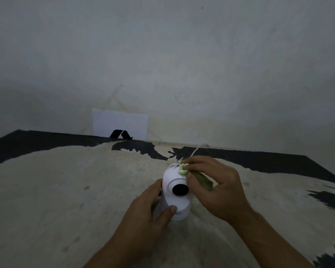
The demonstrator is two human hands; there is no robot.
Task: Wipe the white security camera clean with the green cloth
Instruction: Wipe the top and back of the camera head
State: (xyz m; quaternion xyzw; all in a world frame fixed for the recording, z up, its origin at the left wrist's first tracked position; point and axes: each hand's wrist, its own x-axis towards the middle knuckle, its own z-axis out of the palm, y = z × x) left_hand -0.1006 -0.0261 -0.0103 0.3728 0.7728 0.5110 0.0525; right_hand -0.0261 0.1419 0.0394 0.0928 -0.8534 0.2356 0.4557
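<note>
The white security camera [173, 179] stands upright on the table, its black round lens facing me. My left hand [153, 209] grips its base from the left, thumb across the front of the base. My right hand [215, 186] pinches a bunched green cloth [183, 169] and presses it against the upper right of the camera's head. A tail of the cloth hangs under my right palm. A thin white cable [196, 149] runs from behind the camera toward the wall.
The table [66, 190] has a worn pale top with black patches along its far and right edges. A white card with a black logo [120, 123] leans against the wall behind the table, far left of the camera.
</note>
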